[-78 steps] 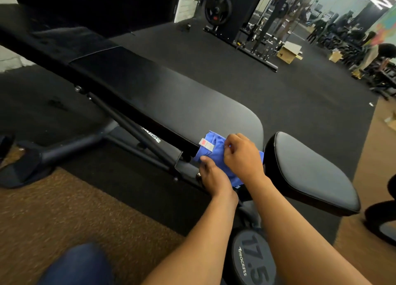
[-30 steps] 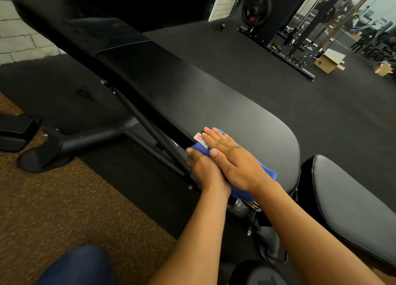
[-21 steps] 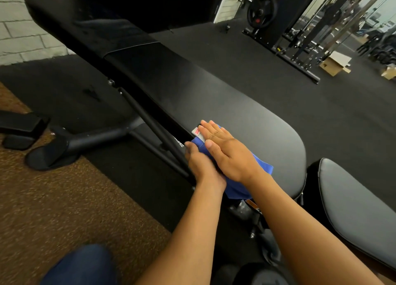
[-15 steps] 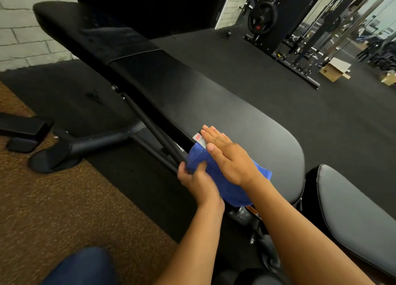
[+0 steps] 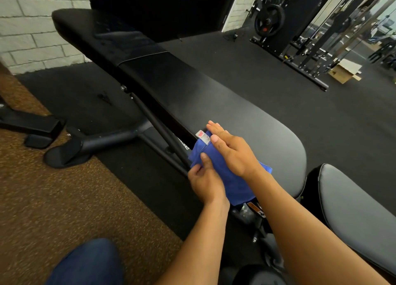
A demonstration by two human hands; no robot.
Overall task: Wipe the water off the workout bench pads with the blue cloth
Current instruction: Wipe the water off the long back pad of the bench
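Note:
The blue cloth [image 5: 233,182], with a white tag at its far corner, drapes over the near edge of the long black back pad [image 5: 214,100] of the workout bench. My right hand [image 5: 232,150] lies flat on the cloth, fingers straight, pressing it to the pad. My left hand [image 5: 206,179] pinches the cloth's hanging edge below the pad's side. The grey-black seat pad [image 5: 353,212] sits to the right, apart from both hands.
The bench's metal frame and foot [image 5: 90,145] stand on black rubber flooring. Brown carpet [image 5: 53,199] covers the near left. A weight rack with plates [image 5: 270,21] and a cardboard box [image 5: 345,70] are far right. My knee [image 5: 85,263] shows at the bottom.
My left hand slid down off the pad's edge and now pinches the hanging cloth edge. My right hand stays flat on the cloth. The view shifted left along the bench.

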